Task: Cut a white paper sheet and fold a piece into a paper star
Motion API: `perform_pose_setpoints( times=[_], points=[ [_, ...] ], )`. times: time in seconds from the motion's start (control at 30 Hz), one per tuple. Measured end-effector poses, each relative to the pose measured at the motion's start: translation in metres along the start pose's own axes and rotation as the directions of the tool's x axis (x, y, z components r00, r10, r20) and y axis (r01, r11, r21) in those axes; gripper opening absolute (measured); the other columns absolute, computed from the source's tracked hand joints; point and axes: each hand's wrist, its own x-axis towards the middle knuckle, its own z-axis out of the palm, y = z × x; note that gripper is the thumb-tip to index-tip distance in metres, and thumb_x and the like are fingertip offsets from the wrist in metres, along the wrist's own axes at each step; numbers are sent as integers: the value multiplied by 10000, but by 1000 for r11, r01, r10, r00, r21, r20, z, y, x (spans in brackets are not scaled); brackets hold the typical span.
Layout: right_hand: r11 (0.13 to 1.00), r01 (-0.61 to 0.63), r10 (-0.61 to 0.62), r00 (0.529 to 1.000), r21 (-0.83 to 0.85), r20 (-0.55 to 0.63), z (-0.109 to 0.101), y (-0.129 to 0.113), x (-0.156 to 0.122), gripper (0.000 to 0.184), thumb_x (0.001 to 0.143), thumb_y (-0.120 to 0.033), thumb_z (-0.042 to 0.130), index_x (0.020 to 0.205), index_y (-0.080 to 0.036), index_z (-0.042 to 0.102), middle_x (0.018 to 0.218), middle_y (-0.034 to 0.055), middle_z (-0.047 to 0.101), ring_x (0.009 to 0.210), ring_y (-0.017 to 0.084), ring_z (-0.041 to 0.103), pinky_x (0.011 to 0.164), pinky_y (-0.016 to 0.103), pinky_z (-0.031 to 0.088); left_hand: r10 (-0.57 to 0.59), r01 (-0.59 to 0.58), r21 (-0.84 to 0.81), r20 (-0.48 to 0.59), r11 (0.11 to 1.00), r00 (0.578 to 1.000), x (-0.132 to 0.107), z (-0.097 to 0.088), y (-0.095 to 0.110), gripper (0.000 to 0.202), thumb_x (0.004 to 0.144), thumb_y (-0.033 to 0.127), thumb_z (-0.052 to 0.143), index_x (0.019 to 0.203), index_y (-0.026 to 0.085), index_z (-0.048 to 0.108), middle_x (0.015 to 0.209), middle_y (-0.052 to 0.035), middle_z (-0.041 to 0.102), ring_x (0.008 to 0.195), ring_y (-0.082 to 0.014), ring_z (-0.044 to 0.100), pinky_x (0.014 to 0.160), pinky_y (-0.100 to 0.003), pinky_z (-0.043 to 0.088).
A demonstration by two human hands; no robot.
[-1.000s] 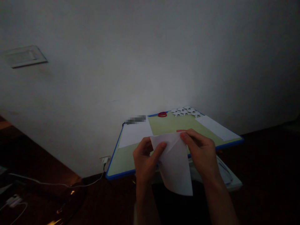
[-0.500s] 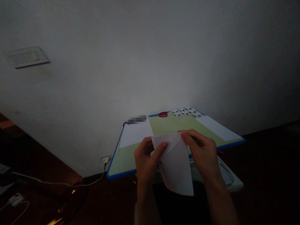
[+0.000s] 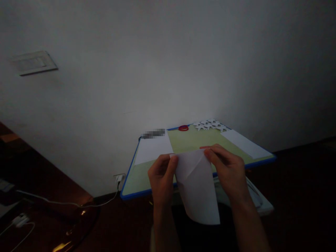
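Between my hands, a white sheet of paper (image 3: 197, 189) hangs down in front of the table's near edge, with a diagonal crease across its upper part. My left hand (image 3: 163, 178) pinches its upper left corner between thumb and fingers. At the upper right corner, my right hand (image 3: 228, 167) pinches the sheet the same way. The paper's lower edge curls and hangs loose.
A green-topped table (image 3: 190, 140) with a blue rim stands against the wall. On it lie red-handled scissors (image 3: 183, 128), several folded white paper pieces (image 3: 210, 125), a white stack of paper (image 3: 153, 148) and more white paper (image 3: 245, 143). A plugged-in cable (image 3: 118, 179) runs left.
My left thumb has slid from the face of the sheet out to its upper left corner. The right hand keeps its pinch, and the sheet hangs slightly lower.
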Motion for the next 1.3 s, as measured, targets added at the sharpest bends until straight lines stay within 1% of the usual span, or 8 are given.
perform_pose_setpoints(
  times=[0.23, 0.37, 0.47, 0.67, 1.03, 1.1, 1.2, 1.3],
  points=[
    [999, 32, -32, 999, 6, 0, -1, 3, 0, 124, 938, -256, 735, 930, -293, 853, 854, -16, 738, 828, 154, 671, 703, 259, 518, 22, -21, 18, -37, 1000, 999, -1, 0, -1, 218, 887, 403, 819, 787, 209, 808, 749, -2, 755, 723, -137, 666, 657, -212, 527],
    [999, 45, -45, 999, -1, -3, -2, 4, -1, 121, 939, -248, 741, 936, -295, 852, 866, -12, 750, 834, 158, 678, 702, 264, 522, 37, -37, 0, -61, 999, 997, -2, 2, -1, 177, 886, 389, 820, 822, 225, 839, 804, -18, 795, 774, -158, 716, 706, -238, 567],
    [998, 55, -55, 998, -8, 0, -2, 5, -1, 124, 941, -245, 743, 947, -304, 852, 877, -12, 758, 841, 159, 682, 705, 263, 524, 47, -48, -11, -114, 999, 992, -1, 4, -3, 114, 865, 363, 842, 871, 249, 856, 872, -24, 825, 824, -173, 755, 744, -257, 594],
    [996, 92, -92, 996, -9, 2, -2, 3, -1, 130, 944, -226, 744, 948, -304, 848, 901, -13, 773, 865, 152, 687, 737, 256, 529, 66, -67, 2, -189, 998, 980, 0, 4, -7, 117, 826, 351, 877, 871, 245, 857, 854, -29, 829, 791, -181, 768, 717, -264, 611],
    [999, 45, -45, 999, 11, -1, 2, 3, -2, 131, 959, -249, 734, 978, -309, 849, 906, -18, 752, 871, 150, 678, 737, 250, 521, 85, -73, 70, -189, 995, 978, 0, 6, -4, 197, 864, 396, 841, 850, 203, 803, 796, -15, 774, 731, -150, 721, 660, -226, 563],
    [999, 37, -37, 999, 1, -9, 2, 3, -2, 122, 960, -259, 733, 966, -299, 848, 893, -16, 746, 860, 153, 674, 731, 256, 517, 66, -61, 40, -146, 997, 987, 0, 4, -4, 198, 855, 399, 849, 867, 207, 800, 796, -13, 775, 727, -149, 715, 649, -219, 551],
    [1000, 17, -17, 1000, -3, -26, 2, 2, -2, 110, 958, -278, 734, 953, -283, 844, 889, -8, 740, 848, 162, 670, 716, 266, 513, -24, 24, -10, 23, 1000, 999, -1, 0, -3, 211, 827, 397, 870, 888, 206, 802, 811, -24, 789, 739, -167, 720, 653, -236, 551],
    [1000, 5, -5, 999, 0, -36, 3, 2, -1, 105, 952, -290, 739, 951, -277, 843, 892, -2, 740, 847, 171, 672, 719, 278, 517, -122, 116, 50, 160, 992, 979, -1, -3, 0, 223, 826, 402, 865, 864, 187, 818, 837, -54, 806, 764, -198, 726, 688, -277, 560]
  ],
)
